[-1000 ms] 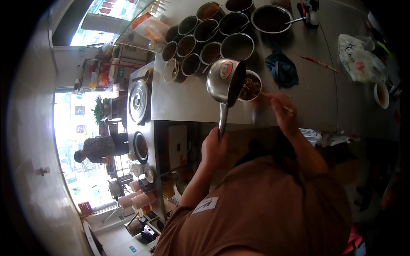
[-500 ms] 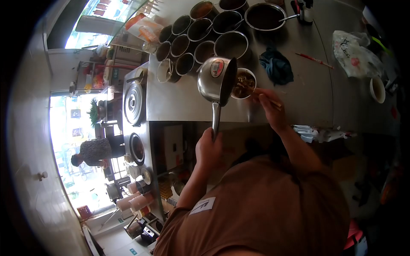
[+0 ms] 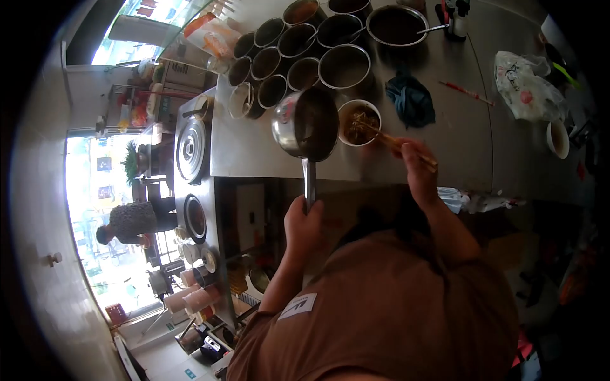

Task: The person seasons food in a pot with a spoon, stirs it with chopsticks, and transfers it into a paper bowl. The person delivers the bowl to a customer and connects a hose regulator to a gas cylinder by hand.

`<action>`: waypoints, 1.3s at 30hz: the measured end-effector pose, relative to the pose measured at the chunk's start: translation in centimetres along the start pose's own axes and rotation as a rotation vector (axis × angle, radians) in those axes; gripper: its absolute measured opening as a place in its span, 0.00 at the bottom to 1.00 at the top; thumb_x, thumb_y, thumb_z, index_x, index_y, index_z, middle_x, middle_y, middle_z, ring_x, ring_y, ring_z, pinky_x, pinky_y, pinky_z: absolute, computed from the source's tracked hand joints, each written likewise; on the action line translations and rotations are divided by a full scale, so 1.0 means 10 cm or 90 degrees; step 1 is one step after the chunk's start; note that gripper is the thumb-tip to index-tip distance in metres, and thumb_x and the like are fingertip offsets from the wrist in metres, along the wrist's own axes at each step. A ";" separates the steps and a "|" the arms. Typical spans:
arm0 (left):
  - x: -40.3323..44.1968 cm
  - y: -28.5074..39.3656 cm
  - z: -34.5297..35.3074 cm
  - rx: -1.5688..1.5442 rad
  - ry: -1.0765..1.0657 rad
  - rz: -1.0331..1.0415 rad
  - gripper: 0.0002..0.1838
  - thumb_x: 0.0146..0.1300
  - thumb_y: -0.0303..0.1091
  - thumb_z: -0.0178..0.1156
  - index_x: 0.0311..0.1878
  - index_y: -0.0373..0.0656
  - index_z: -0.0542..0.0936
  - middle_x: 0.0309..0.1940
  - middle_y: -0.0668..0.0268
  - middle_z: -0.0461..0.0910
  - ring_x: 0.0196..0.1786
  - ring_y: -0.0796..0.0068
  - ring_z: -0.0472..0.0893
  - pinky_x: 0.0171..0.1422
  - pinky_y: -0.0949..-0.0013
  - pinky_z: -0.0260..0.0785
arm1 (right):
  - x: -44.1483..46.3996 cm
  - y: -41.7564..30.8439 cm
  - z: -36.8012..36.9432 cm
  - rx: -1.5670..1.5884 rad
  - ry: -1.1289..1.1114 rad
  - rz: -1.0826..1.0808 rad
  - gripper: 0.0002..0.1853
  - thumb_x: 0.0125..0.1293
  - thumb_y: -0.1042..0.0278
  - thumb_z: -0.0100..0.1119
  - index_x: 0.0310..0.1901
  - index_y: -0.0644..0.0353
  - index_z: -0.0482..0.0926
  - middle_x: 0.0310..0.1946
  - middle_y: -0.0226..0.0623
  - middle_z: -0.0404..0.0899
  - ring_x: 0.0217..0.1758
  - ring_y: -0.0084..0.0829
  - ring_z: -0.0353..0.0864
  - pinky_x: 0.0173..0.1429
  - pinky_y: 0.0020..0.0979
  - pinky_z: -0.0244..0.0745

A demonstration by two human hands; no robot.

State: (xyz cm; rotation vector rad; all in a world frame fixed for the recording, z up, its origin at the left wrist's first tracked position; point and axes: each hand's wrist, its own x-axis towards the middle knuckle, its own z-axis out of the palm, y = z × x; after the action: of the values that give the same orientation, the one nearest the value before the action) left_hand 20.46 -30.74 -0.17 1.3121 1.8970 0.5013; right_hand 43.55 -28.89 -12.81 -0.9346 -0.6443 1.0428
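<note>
Saucepan [image 3: 316,126] of shiny metal hangs tilted just beside the smaller white bowl [image 3: 347,131] on the person's left, its inside in view; the bowl holds tangled brownish food [image 3: 363,122]; the left hand [image 3: 304,223] is wrapped round the saucepan's handle [image 3: 309,180] and the right hand [image 3: 417,164] grips tan chopsticks [image 3: 389,138], their tips at the food

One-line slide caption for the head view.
Right hand holds chopsticks in a bowl of food; left hand grips a metal pan alongside.
</note>
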 end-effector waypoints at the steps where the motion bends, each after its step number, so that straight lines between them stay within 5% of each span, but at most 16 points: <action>1: 0.01 -0.01 -0.03 -0.102 -0.025 -0.048 0.12 0.65 0.35 0.61 0.45 0.36 0.79 0.25 0.67 0.77 0.25 0.77 0.75 0.31 0.71 0.68 | -0.01 -0.08 0.11 -0.004 -0.001 0.000 0.13 0.75 0.64 0.53 0.50 0.65 0.79 0.44 0.37 0.82 0.47 0.27 0.82 0.53 0.30 0.79; 5: 0.10 -0.51 -0.14 -0.311 -0.122 -0.096 0.11 0.69 0.35 0.59 0.47 0.38 0.79 0.25 0.71 0.75 0.20 0.82 0.71 0.24 0.76 0.64 | 0.06 -0.10 0.73 -0.328 -0.283 -0.418 0.03 0.65 0.75 0.60 0.39 0.59 0.80 0.38 0.37 0.80 0.45 0.38 0.80 0.58 0.39 0.75; 12: 0.27 -1.20 -0.21 -0.532 -0.201 -0.221 0.14 0.72 0.39 0.57 0.53 0.40 0.76 0.27 0.71 0.75 0.18 0.83 0.68 0.17 0.76 0.63 | 0.09 0.46 1.14 -0.610 -0.548 -0.430 0.13 0.58 0.74 0.64 0.46 0.56 0.80 0.42 0.40 0.80 0.50 0.40 0.79 0.63 0.46 0.70; 14: 0.39 -1.39 -0.18 -0.565 -0.207 -0.217 0.14 0.72 0.40 0.57 0.53 0.40 0.76 0.27 0.71 0.75 0.18 0.83 0.68 0.17 0.77 0.63 | 0.15 0.47 0.94 -0.546 -0.385 -0.506 0.12 0.60 0.74 0.62 0.46 0.57 0.80 0.41 0.42 0.79 0.48 0.42 0.80 0.59 0.43 0.73; 18: 0.72 -1.56 -0.06 -0.606 -0.230 -0.229 0.13 0.74 0.41 0.54 0.51 0.43 0.77 0.25 0.72 0.74 0.19 0.84 0.71 0.19 0.76 0.65 | 0.36 0.51 0.28 -0.596 0.000 -0.172 0.11 0.67 0.64 0.63 0.43 0.61 0.76 0.35 0.35 0.78 0.37 0.33 0.78 0.42 0.33 0.75; 20: 0.85 -1.59 -0.04 -0.615 -0.237 -0.220 0.13 0.74 0.42 0.54 0.51 0.43 0.77 0.25 0.72 0.75 0.20 0.84 0.71 0.19 0.76 0.65 | 0.58 0.62 0.15 -0.345 0.028 0.270 0.15 0.66 0.57 0.66 0.40 0.60 0.76 0.32 0.28 0.76 0.34 0.23 0.75 0.38 0.27 0.73; 21: 0.93 -1.60 0.00 -0.593 -0.241 -0.217 0.14 0.74 0.43 0.53 0.51 0.43 0.77 0.26 0.72 0.76 0.20 0.84 0.72 0.20 0.77 0.65 | 0.66 0.68 0.13 -0.352 0.014 0.325 0.14 0.67 0.57 0.66 0.37 0.59 0.77 0.29 0.24 0.74 0.33 0.15 0.71 0.36 0.24 0.71; 27: 1.35 -1.46 0.23 -0.382 -0.121 -0.237 0.20 0.75 0.51 0.51 0.45 0.41 0.78 0.27 0.70 0.77 0.21 0.80 0.73 0.19 0.73 0.66 | 0.77 0.86 0.08 -0.138 0.065 0.369 0.08 0.66 0.67 0.63 0.33 0.59 0.77 0.32 0.24 0.78 0.37 0.20 0.77 0.41 0.26 0.77; 29: 1.50 -1.61 0.36 -0.312 0.060 -0.121 0.22 0.73 0.50 0.54 0.33 0.38 0.77 0.20 0.69 0.74 0.18 0.79 0.69 0.22 0.71 0.65 | 0.74 0.89 -0.03 -0.131 0.050 0.363 0.08 0.66 0.68 0.63 0.32 0.60 0.78 0.36 0.25 0.78 0.39 0.20 0.78 0.43 0.27 0.78; 32: 1.34 -1.55 0.27 -0.423 0.125 -0.117 0.22 0.74 0.52 0.52 0.39 0.40 0.77 0.26 0.70 0.74 0.21 0.82 0.70 0.23 0.75 0.64 | 0.62 0.71 -0.16 -0.152 0.035 0.307 0.07 0.66 0.69 0.62 0.32 0.61 0.79 0.44 0.27 0.78 0.41 0.21 0.78 0.45 0.29 0.79; 34: 1.21 -1.85 0.30 -0.397 0.232 0.031 0.19 0.74 0.49 0.54 0.39 0.39 0.77 0.27 0.70 0.74 0.23 0.83 0.70 0.27 0.76 0.65 | 0.43 0.48 -0.20 -0.185 0.030 0.262 0.06 0.66 0.70 0.62 0.32 0.62 0.80 0.48 0.28 0.77 0.42 0.21 0.78 0.46 0.29 0.79; 38: 0.51 -2.63 0.12 -0.448 0.168 -0.069 0.13 0.73 0.40 0.54 0.43 0.38 0.79 0.28 0.71 0.76 0.32 0.84 0.74 0.35 0.76 0.67 | -0.05 0.08 -0.34 -0.288 -0.030 0.222 0.07 0.66 0.72 0.61 0.42 0.64 0.82 0.52 0.30 0.76 0.45 0.23 0.79 0.48 0.26 0.77; 39: 0.24 -2.88 0.06 -0.398 0.162 -0.103 0.15 0.71 0.40 0.55 0.44 0.37 0.79 0.30 0.68 0.78 0.35 0.80 0.75 0.39 0.72 0.69 | -0.28 -0.17 -0.13 -0.283 -0.075 0.211 0.18 0.67 0.71 0.59 0.57 0.67 0.76 0.49 0.37 0.81 0.49 0.28 0.82 0.54 0.31 0.78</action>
State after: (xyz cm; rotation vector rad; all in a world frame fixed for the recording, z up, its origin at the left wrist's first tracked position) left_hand 2.79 -39.94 -21.12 0.7035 1.8072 1.1098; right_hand 44.24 -32.22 -12.01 -1.4088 -0.8603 1.2813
